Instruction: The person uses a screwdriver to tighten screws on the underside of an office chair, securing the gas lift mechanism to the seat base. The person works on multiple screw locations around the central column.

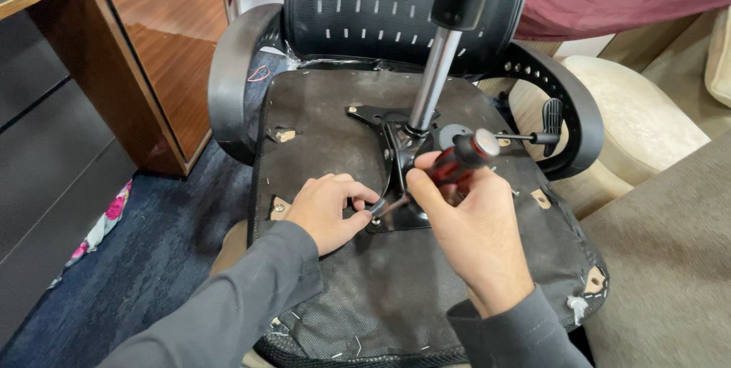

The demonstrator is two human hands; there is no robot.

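Carpeted room, chair [396, 10] flipped by a wooden desk [164, 48] | right hand [464, 223] clamped round screwdriver [449, 170], tip at plate [400, 212] corner under gas post [438, 71] | left hand [331, 212] fingers pinched at tip | I'd keep the driver square, press firmly

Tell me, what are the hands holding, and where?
The right hand grips a screwdriver by its red-and-black handle. The left hand pinches its metal tip at the chair's plate.
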